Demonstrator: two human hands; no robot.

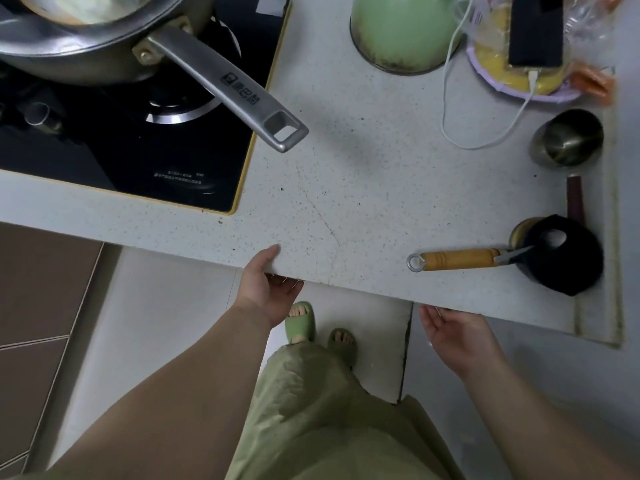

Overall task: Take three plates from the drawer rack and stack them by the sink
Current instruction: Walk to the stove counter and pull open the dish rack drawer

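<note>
No plates and no drawer rack show in the head view; the space under the speckled white counter (346,209) is hidden by its front edge. My left hand (265,285) reaches under that edge, palm up, thumb resting on the counter top, fingers spread and holding nothing. My right hand (453,332) is lower and to the right, just below the counter edge, also palm up with fingers apart and empty; its fingertips disappear under the edge.
A steel pan with a long handle (228,88) sits on the black hob (138,147) at left. A green pot (401,32), a white cable (450,98), a metal cup (568,136), a wooden-handled tool (460,259) and a black object (564,254) stand on the counter.
</note>
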